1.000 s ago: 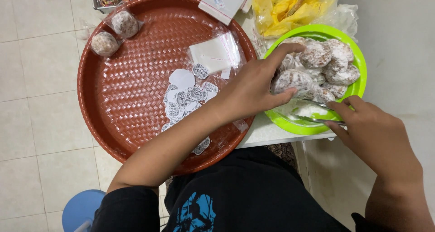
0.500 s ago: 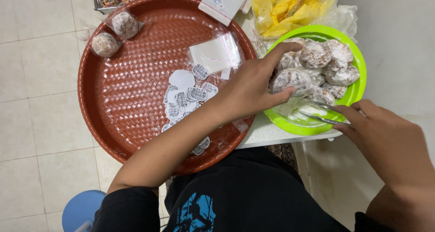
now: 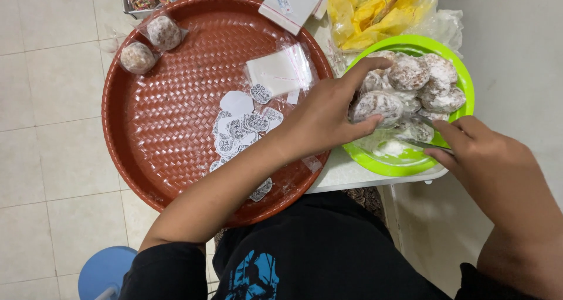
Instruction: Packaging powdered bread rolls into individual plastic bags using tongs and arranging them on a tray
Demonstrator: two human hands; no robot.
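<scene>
- My left hand (image 3: 328,115) was closed around one powdered ball (image 3: 375,105), thumb under it and fingers over the top, at the near side of the green plate (image 3: 463,83).
- My right hand (image 3: 489,153) was pinched on thin metal tongs (image 3: 419,130) whose tips reached into the plate just under that ball.
- More powdered balls (image 3: 425,80) were heaped right behind, touching it.
- My left forearm lay across the big red tray (image 3: 158,124), over loose paper stickers (image 3: 243,127).
- Two wrapped balls (image 3: 149,45) sat at the tray's far left edge, well apart; clear bags (image 3: 278,71) lay near the stickers.
</scene>
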